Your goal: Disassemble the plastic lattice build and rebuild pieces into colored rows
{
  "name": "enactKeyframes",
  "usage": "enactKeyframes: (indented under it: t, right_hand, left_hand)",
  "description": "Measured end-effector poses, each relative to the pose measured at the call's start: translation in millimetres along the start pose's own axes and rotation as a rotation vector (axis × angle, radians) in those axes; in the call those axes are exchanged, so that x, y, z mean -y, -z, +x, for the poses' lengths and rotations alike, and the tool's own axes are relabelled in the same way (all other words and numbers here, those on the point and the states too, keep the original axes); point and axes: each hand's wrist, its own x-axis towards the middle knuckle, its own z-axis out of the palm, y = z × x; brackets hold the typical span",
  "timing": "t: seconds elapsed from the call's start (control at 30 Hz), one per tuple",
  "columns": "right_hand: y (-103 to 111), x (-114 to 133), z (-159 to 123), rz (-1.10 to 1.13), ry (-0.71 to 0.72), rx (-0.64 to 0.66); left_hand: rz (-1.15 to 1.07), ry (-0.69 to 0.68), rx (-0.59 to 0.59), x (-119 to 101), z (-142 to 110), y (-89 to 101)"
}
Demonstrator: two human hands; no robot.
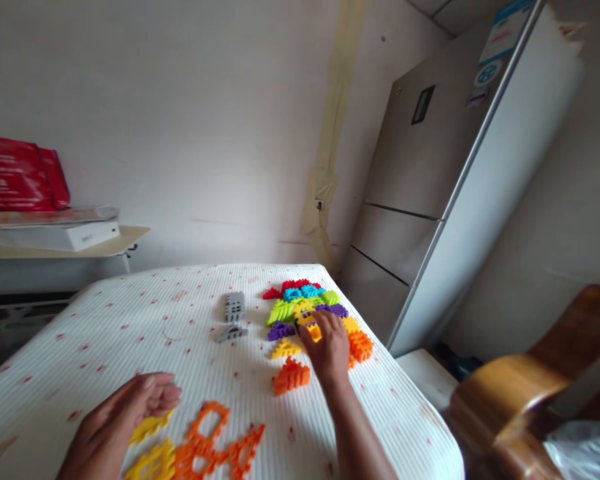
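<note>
Left hand (117, 423) and right hand (327, 350) among plastic interlocking blocks, as I watch them remotely from the head camera.

Left to right: my left hand is open, fingers loosely curled, just beside yellow blocks (150, 427) and a flat orange lattice (205, 440) on a white ribbed mattress cover (70, 360). Farther up sit grey blocks (234, 313), then a layered rainbow assembly (300, 310) of red, blue, green, purple and yellow pieces, with an orange block (291, 377) below it. My right hand's fingers (325, 327) curve over a yellow piece (314, 332) at the assembly's edge (whether they truly grip it, I cannot tell from here). An orange stack (361, 347) touches the assembly's right side. Beyond stands a steel refrigerator (420, 173).
</note>
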Motion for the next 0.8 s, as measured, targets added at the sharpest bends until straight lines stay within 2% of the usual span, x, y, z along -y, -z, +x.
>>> enactKeyframes:
  t: [0.1,0.2,0.3,0.47,0.8]
  right_hand:
    - [13.5,-45.0,8.4,-0.242,-0.143,0.06]
    - [18.2,-64.8,6.0,-0.372,-0.234,0.199]
    - [14.9,-68.4,0.3,-0.425,-0.284,0.294]
    - [7.7,-70.2,-4.7,-0.465,-0.305,0.343]
    - [6.1,-64.6,-5.3,-0.496,-0.375,0.472]
  left_hand:
    - [-0.023,0.02,-0.023,6.3,3.7,0.7]
    - [-0.027,0.034,-0.018,12.5,5.8,0.9]
    - [-0.031,0.038,-0.016,17.6,8.0,3.0]
    - [-0.017,0.044,-0.018,20.7,10.9,5.0]
    - [0.043,0.065,-0.043,-2.3,0.6,-2.3]
